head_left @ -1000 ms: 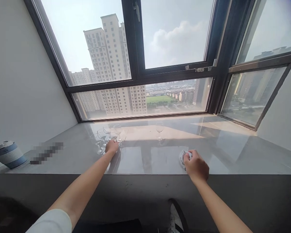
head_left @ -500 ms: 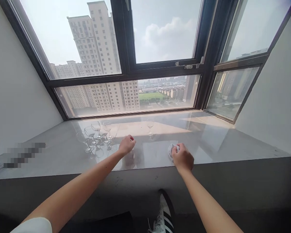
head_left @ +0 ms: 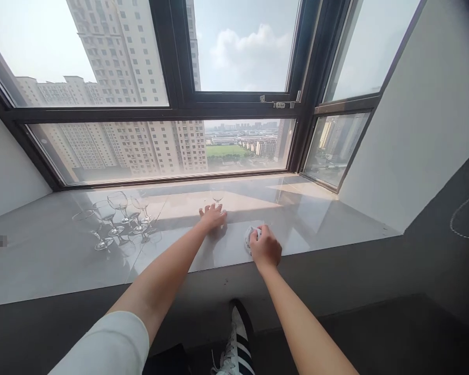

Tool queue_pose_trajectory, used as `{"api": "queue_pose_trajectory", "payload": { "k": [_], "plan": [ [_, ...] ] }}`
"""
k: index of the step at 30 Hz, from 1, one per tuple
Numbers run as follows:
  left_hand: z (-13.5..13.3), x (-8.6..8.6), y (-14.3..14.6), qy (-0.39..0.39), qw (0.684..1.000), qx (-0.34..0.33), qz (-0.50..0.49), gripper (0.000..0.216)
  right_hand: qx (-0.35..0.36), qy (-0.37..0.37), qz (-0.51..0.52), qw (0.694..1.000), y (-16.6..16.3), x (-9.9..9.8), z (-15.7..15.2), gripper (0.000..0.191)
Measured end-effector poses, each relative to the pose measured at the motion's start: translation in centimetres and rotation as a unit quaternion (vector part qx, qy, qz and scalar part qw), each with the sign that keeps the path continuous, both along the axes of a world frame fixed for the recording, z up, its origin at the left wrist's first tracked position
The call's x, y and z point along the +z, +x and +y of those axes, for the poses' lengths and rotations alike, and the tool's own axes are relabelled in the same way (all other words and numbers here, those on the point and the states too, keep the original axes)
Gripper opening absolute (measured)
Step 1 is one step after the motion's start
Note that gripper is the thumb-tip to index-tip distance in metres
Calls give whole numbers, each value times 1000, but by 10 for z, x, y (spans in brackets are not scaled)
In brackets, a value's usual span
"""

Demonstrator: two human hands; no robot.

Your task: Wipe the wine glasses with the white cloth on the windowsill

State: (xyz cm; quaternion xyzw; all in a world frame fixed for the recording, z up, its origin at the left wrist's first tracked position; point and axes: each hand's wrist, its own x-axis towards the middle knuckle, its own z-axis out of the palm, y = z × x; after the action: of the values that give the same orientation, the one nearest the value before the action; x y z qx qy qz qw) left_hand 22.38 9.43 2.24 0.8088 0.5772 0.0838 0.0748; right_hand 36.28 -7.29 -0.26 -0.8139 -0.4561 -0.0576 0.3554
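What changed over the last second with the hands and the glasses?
The left hand left the group of glasses and moved right to the foot of the lone glass, opening from a fist; contact is unclear. The right hand stayed closed on the cloth; the glasses kept their places.

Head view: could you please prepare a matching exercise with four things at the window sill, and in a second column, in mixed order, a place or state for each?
Column 1
1. left hand
2. right hand
3. single glass
4. group of glasses

Column 2
A. standing together at the left of the sill
B. closed around a white cloth
C. fingers spread, low over the sill
D. alone near the window, just beyond the left hand's fingertips

Pairs: 1-C, 2-B, 3-D, 4-A
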Motion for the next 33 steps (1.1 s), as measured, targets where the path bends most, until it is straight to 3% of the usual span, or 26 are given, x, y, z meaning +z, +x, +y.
{"api": "queue_pose_trajectory", "payload": {
  "k": [5,10,17,20,24,28,33],
  "plan": [
    [-23,-1,-25,38,997,-59,12,51,15,5,6,1000,-1,2,-2,23],
    [-70,0,-86,93,993,-69,37,46,7,4,5,1000,-1,0,-3,23],
    [-127,0,-207,154,986,50,39,41,-9,-20,-11,1000,-1,-1,-3,25],
    [-129,-2,-245,154,982,104,45,41,-11,-29,-15,999,-3,2,-4,29],
    [-118,-2,-273,123,979,159,37,45,-13,-40,-19,999,-3,3,-4,30],
    [-109,-5,-282,98,976,196,22,54,-21,-41,-21,999,-2,0,-3,31],
    [-109,-9,-283,108,976,191,5,58,-20,-43,-27,999,0,-3,-3,35]
  ]
}}
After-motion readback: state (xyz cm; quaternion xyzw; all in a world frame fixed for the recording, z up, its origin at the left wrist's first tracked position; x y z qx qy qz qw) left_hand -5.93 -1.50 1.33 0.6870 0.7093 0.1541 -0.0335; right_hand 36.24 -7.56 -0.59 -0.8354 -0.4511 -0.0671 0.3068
